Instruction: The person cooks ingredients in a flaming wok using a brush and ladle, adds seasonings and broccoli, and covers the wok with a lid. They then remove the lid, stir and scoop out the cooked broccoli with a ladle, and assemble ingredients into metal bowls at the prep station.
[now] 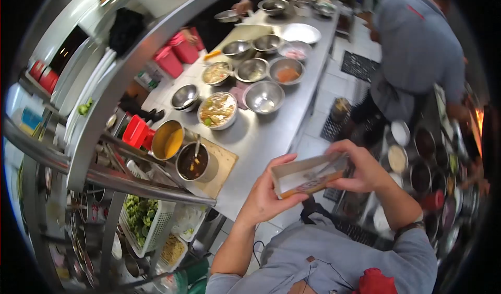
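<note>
A small rectangular box, pale inside with an orange-brown printed side, is held in front of my chest, its open side facing up toward me. My left hand grips its left end, with the thumb along the near edge. Around the right end is my right hand, fingers over the far corner and thumb below. Something thin and clear or whitish shows inside near my right fingers, too unclear to name. Left of the box, a metal pot of dark sauce with a spoon in it stands on a wooden board.
On the steel counter stand several metal bowls, including an empty-looking one, and a wrapped bowl of food. A steel rail crosses at left above a broccoli basket. A co-worker stands at right near a flame.
</note>
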`<action>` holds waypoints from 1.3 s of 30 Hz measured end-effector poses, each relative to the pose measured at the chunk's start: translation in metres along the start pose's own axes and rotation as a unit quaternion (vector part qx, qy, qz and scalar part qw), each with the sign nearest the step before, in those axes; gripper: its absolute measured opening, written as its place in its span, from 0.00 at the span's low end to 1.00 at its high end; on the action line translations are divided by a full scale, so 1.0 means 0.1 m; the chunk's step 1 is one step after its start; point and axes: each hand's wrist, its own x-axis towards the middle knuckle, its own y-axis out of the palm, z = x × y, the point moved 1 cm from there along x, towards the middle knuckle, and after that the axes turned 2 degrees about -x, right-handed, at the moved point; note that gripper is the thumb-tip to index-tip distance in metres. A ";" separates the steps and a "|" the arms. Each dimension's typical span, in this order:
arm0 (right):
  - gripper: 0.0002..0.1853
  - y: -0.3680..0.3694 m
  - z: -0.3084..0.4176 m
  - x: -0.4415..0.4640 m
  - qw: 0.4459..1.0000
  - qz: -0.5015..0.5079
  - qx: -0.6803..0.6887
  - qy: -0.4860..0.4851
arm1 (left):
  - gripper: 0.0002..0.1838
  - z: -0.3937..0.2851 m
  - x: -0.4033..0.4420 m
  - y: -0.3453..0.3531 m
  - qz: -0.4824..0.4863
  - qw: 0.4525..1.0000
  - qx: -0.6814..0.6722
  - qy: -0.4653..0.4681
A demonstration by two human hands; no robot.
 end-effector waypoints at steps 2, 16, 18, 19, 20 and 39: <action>0.40 0.17 0.16 -0.29 0.999 -0.028 0.012 -0.022 | 0.41 0.11 -0.30 0.09 0.003 1.000 0.007 0.029; 0.09 0.56 1.26 -2.39 0.886 -0.077 -0.320 0.325 | 0.33 0.19 -0.93 1.51 0.185 0.962 0.121 0.158; 0.10 0.56 1.32 -2.77 0.880 -0.113 -0.266 0.378 | 0.33 0.13 -0.96 1.82 0.220 0.948 0.115 0.200; 0.11 0.59 1.31 -2.97 0.876 -0.140 -0.252 0.388 | 0.33 0.09 -0.97 2.00 0.241 0.941 0.105 0.215; 0.11 0.62 1.29 -3.18 0.871 -0.167 -0.237 0.396 | 0.33 0.05 -0.99 2.19 0.262 0.932 0.096 0.230; 0.08 0.59 1.91 -7.83 0.679 -0.584 0.057 0.441 | 0.33 0.04 -2.14 6.30 0.449 0.888 0.018 0.102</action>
